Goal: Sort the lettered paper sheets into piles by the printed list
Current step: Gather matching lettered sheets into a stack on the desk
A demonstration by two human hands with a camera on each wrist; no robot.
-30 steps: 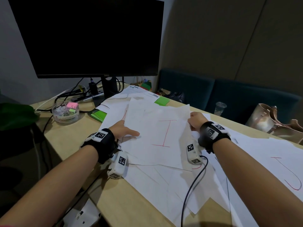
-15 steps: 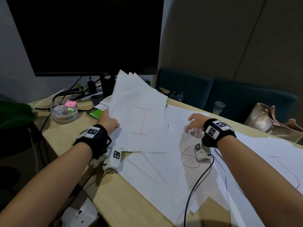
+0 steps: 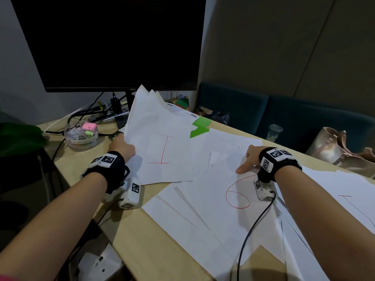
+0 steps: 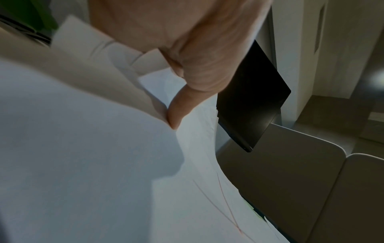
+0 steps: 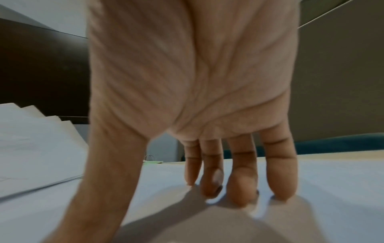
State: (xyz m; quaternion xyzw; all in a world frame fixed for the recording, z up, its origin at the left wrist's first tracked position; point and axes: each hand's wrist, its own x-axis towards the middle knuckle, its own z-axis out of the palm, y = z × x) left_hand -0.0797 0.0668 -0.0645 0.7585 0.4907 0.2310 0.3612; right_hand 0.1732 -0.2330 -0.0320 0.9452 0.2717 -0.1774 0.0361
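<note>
**Head view: left hand lifts the I bundle off to the left, right hand pins the spread**

Head view shows the left hand (image 3: 121, 147) gripping a small bundle of sheets (image 3: 160, 136) by its left edge, thumb on top and fingers beneath. The top sheet carries a red letter I. The bundle is tilted: its far corners fan up against the monitor (image 3: 113, 41), while its near edge rests on the bench (image 3: 154, 240). Lifting it that way likely keeps these sheets together as one pile, clear of the unsorted ones.

The right hand (image 3: 248, 160) lies flat, fingers straight and pressing the loose sheets (image 3: 203, 216) spread over the middle of the bench, probably to stop them sliding. Just beside its thumb lies a sheet with a red G (image 3: 238, 193).

The bundle's long axis runs from the person toward the monitor, leaning a little left; the I reads upright from the person's seat. A printed sheet (image 3: 183, 112) lies behind the bundle, possibly the list; its text is too small to read.
</note>
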